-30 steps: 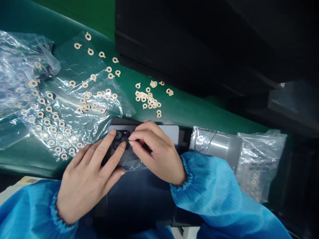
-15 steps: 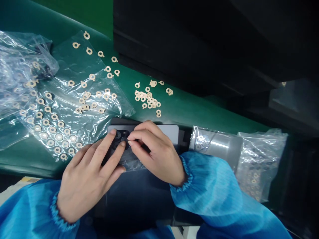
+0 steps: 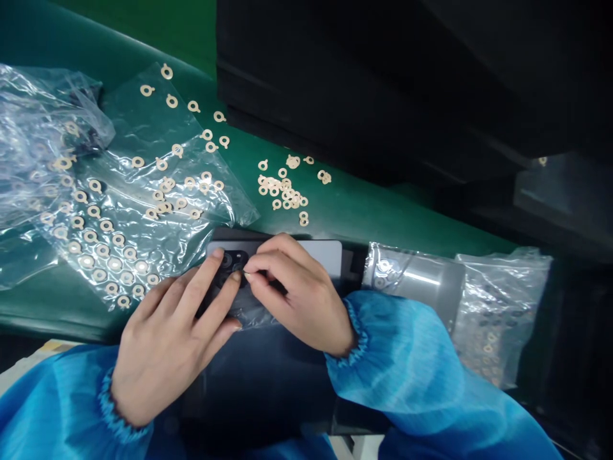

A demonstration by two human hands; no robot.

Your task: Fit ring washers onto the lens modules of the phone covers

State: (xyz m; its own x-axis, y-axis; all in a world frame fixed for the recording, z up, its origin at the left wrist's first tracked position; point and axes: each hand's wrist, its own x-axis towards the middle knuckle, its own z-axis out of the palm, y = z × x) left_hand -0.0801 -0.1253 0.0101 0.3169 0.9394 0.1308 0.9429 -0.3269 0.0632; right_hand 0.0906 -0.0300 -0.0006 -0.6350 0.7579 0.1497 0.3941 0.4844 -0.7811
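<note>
Smartphone lies back up, long side across the worker's front, on a dark surface; both hands meet at its left end, over the black camera module.

Left hand: reaches in from the near left of the phone, palm down, digits spread apart and closed on nothing. Middle fingertip rests at the module's upper left, index fingertip on its lower part near the lenses; thumb lies lower, by the phone's near edge. Other two fingers bend away to the left.

Right hand: comes over the phone from its near right, wrist angled inward, knuckles arched. Thumb and forefinger tips are pressed together at the module's right edge, on a pale sliver too small for me to identify.

Both wrists show gathered blue cuffs. Left of the phone, clear plastic strewn with tan tabbed rings; beyond the phone, a loose ring heap. Right of the phone, a clear bag holding more rings.
</note>
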